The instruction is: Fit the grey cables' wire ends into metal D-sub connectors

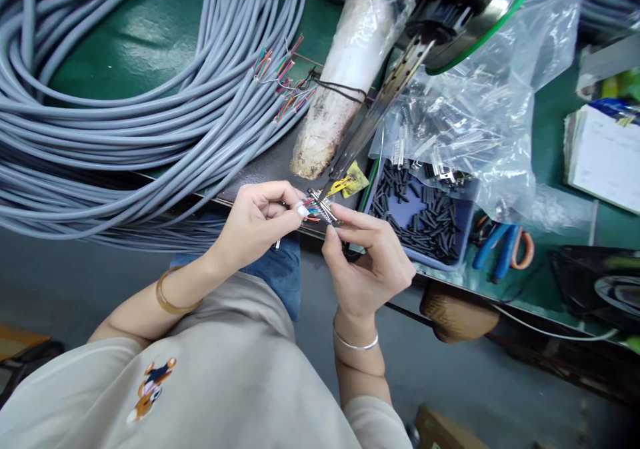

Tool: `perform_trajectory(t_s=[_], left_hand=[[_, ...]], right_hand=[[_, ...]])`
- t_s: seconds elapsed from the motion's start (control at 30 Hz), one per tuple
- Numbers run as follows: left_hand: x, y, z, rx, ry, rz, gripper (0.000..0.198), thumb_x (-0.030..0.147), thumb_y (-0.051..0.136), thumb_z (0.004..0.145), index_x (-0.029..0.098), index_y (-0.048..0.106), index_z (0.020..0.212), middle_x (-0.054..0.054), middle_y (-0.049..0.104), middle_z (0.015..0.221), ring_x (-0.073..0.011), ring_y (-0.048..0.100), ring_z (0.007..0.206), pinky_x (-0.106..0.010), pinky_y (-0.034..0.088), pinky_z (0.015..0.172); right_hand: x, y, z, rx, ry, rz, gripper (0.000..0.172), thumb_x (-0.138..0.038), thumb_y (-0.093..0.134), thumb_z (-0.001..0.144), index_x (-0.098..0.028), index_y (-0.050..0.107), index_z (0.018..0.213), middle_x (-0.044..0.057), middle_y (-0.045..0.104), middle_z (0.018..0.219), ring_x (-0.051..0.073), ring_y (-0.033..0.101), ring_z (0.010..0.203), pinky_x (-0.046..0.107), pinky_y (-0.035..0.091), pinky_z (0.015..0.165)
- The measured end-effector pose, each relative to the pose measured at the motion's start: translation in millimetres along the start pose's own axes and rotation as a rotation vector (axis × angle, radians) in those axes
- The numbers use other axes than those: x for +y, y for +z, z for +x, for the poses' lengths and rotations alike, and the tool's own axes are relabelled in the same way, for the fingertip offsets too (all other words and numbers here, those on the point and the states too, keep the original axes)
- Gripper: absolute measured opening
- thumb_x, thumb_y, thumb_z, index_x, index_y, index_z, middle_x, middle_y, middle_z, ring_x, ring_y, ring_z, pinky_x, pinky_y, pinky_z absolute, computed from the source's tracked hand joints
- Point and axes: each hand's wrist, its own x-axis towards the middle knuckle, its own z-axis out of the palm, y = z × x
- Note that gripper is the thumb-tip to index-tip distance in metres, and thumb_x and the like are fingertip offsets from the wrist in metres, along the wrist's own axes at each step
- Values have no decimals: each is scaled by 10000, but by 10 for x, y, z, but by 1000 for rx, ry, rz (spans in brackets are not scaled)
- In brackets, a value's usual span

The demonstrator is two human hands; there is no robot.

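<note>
My left hand (257,219) pinches the end of a grey cable whose thin coloured wires (313,208) fan out at its fingertips. Facing it, my right hand (367,256) pinches a small metal connector (327,210) against those wires. Both hands meet just at the near edge of the green bench (150,42), over my lap. A metal strip of terminals (380,102) runs down from a reel above to a point just over my fingers.
A big coil of grey cables (100,136) fills the left of the bench, its stripped ends (285,82) near the middle. A blue tray of black tubing pieces (425,212) sits right of my hands under a clear plastic bag (475,102). Blue-handled pliers (500,246) lie further right.
</note>
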Motion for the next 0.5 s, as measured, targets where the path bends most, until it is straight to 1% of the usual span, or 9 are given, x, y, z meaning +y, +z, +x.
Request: perform_trajectory(t_s=[0.13,0.2,0.27,0.43,0.5], left_hand=[[17,5,-3,22,45,60,158,197,733,727,134,642,614,-56,723,772,-62,533,561,-163,331,437],[30,7,-5,18,53,74,152,200,730,731,137,647,620,-57,725,770,-71,551,578,-164,344,444],[45,8,-4,16,52,79,144,194,727,731,137,647,625,-53,728,773,-57,519,547,-163,335,435],[62,-10,17,-23,-26,28,167,165,723,717,130,603,607,-27,714,766,11,338,417,-154,249,364],[52,-18,23,-39,-57,11,178,162,729,706,130,590,599,-23,704,759,17,318,405,-153,223,345]], right_hand=[[-15,3,39,9,1,7,195,-53,763,837,-228,682,867,21,810,1041,183,786,913,325,664,785],[-31,-1,57,15,-1,0,200,-50,773,831,-230,698,878,17,809,1045,177,784,917,321,665,810],[-50,-7,69,8,3,-7,200,-49,775,832,-229,711,888,18,807,1052,169,781,917,311,664,817],[-48,-20,39,-12,-26,-33,191,-55,765,835,-220,673,865,38,810,1082,166,783,915,282,661,780],[-27,-24,8,-34,-51,-50,194,-53,756,839,-215,651,867,51,811,1097,165,786,919,269,656,771]])
